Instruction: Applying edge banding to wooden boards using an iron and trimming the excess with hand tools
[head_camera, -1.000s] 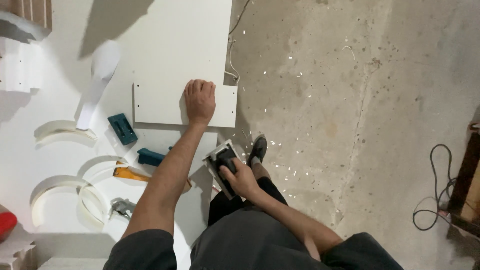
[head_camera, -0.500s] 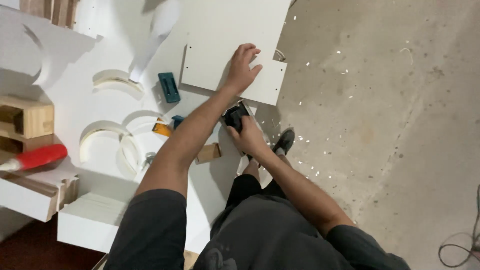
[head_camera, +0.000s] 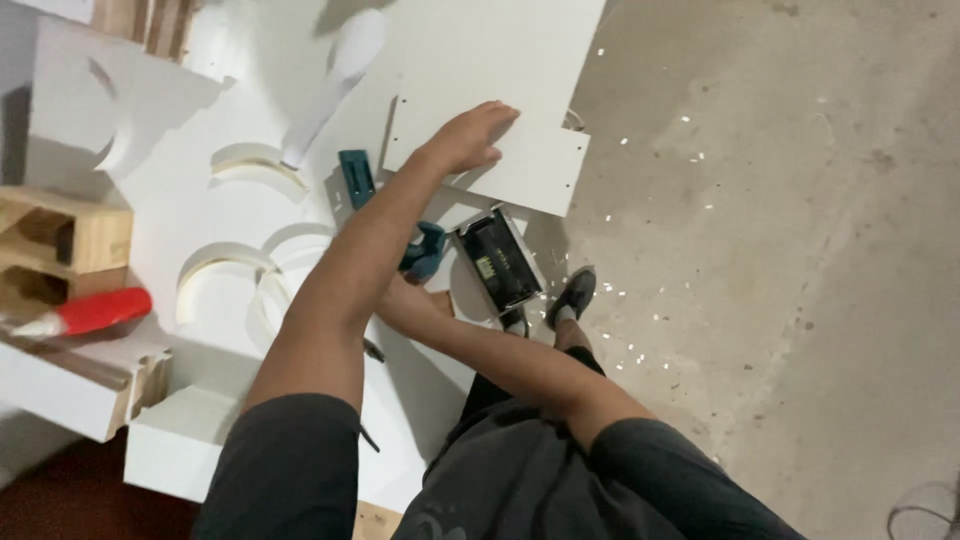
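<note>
The left hand (head_camera: 468, 138) lay flat, fingers together and stretched out, pressing down on a small white panel (head_camera: 500, 160) that rested on a larger white board (head_camera: 250, 110); the panel's right edge hung out past the board over the concrete floor (head_camera: 780, 250). That grip pinched nothing, it only bore down with the palm. The right hand (head_camera: 400, 298) reached under the left forearm and was mostly hidden by it, so I cannot tell whether its grip was spread or closed around anything. It sat just beside a teal tool body (head_camera: 428, 250) and near a black power sander (head_camera: 497, 262) lying with its plate up, close to the board's edge and just below the panel. A teal rectangular block (head_camera: 355, 178) lay left of the panel, close to the left forearm. Curved white offcuts (head_camera: 250, 165) were scattered on the board further left. A wooden box (head_camera: 70, 235) and a red-handled tool (head_camera: 92, 312) stood at the far left. One dark shoe (head_camera: 575, 295) was planted on the floor amid pale chips
</note>
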